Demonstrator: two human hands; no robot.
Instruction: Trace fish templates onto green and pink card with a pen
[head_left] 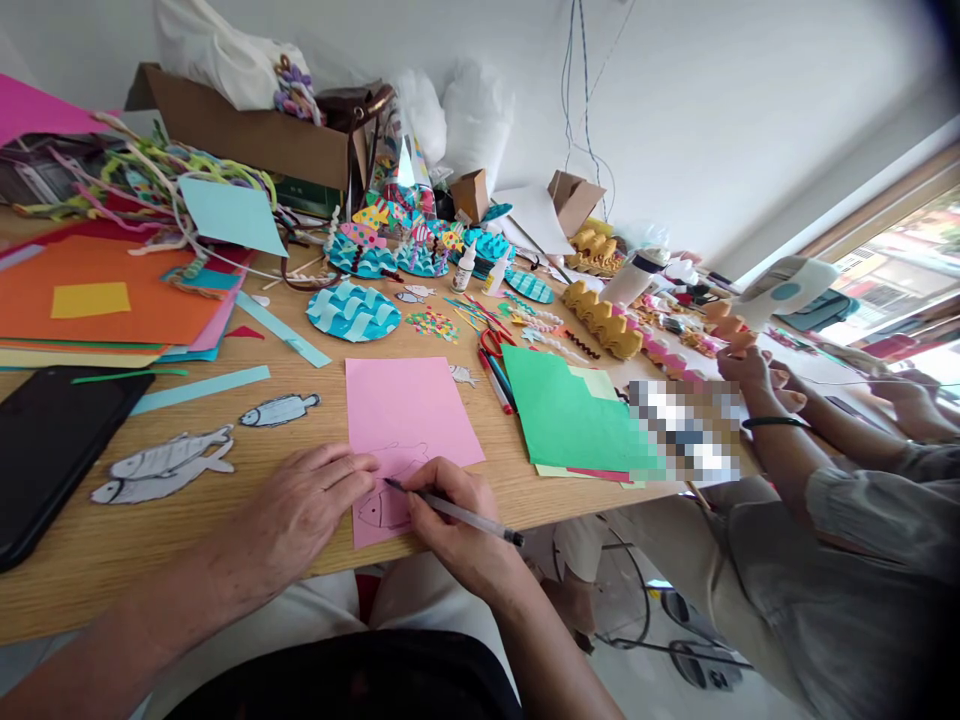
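Observation:
A pink sheet of paper (409, 400) lies at the table's front edge, with fish outlines drawn in dark ink on its lower half. My right hand (457, 515) is closed around a pen (472, 518), whose tip touches the paper near the drawn fish. Flat on the table and the sheet's left edge rests my left hand (311, 500), its fingers stretched out. Left of it are paper fish cutouts (169, 465) and a smaller one (279, 410).
A black phone (64, 440) and coloured paper (97, 300) lie left. Green paper (570, 415), red scissors (495, 342) and markers (495, 382) are to the right. Blue wave-patterned discs (352, 312) stand behind. Another person's hands (750, 370) work at the far right.

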